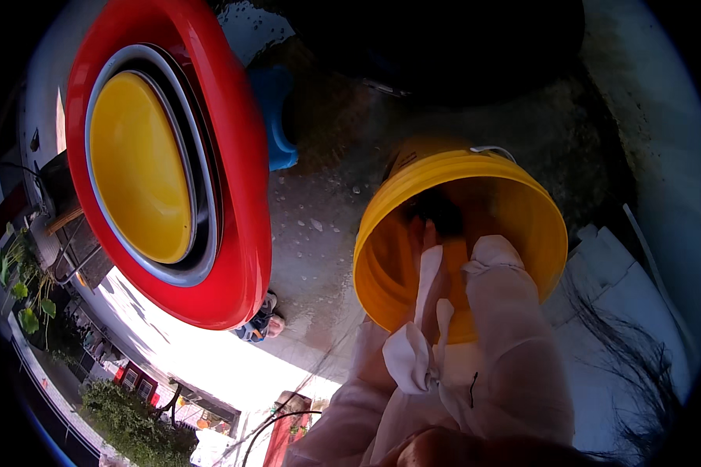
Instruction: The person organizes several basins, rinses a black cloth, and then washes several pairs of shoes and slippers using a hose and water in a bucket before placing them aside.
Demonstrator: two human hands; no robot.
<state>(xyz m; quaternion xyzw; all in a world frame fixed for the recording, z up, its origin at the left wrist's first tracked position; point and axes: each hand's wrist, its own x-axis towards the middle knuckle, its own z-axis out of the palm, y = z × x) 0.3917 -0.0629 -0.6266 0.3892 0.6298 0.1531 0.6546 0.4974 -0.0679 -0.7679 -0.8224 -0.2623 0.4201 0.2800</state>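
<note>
A yellow bucket (366, 257) with a thin handle is tilted, its mouth facing me. Both my arms, in loose pale pink sleeves, reach into it. Deep inside, the fingers of my left hand (424, 233) are bent against a dark, soft-looking clump (442, 213) that I cannot make out in the shadow. My right arm's sleeve (497, 253) is bunched at the cuff inside the rim and hides the right hand's fingers.
At the left, a large red tub (245, 194) holds a metal basin (202, 268) and a yellow bowl (136, 167). Behind it is a blue plastic piece (276, 117). A big black round shape (444, 47) fills the far side. White slabs (615, 303) lie right, over wet concrete (311, 218).
</note>
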